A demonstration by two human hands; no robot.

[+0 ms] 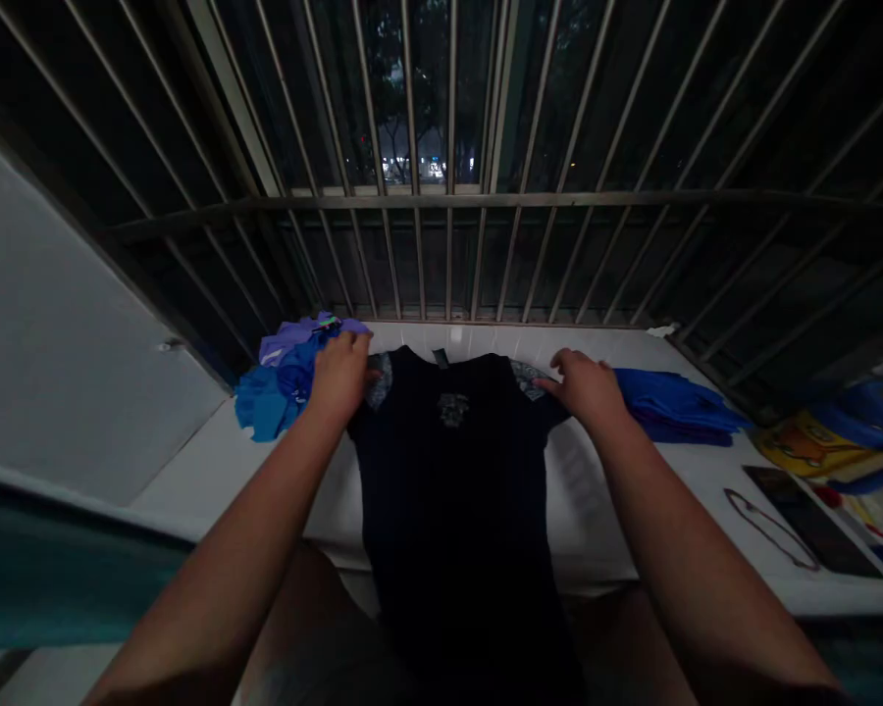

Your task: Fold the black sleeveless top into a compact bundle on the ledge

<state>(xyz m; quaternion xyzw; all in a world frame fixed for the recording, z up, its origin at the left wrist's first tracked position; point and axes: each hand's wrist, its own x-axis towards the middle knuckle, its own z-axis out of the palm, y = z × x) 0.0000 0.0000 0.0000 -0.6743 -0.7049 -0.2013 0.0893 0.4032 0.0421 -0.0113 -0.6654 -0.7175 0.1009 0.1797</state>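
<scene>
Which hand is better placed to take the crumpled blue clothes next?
Left, probably. The left hand rests at the shoulder of the black T-shirt, right beside the crumpled blue pile. The right hand is on the shirt's other side, next to the folded blue stack.

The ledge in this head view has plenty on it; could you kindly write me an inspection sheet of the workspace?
Surface: white tiled ledge.
Things: dark T-shirt lying flat, small emblem on its chest.
Clutter: rumpled blue clothes left, folded blue clothes right, black flat slab, yellow item.
Hands: left hand and right hand each on a shirt shoulder.
Cables: thin dark loop, possibly a cord.
Surroundings: metal window bars, night outside, grey wall.
</scene>
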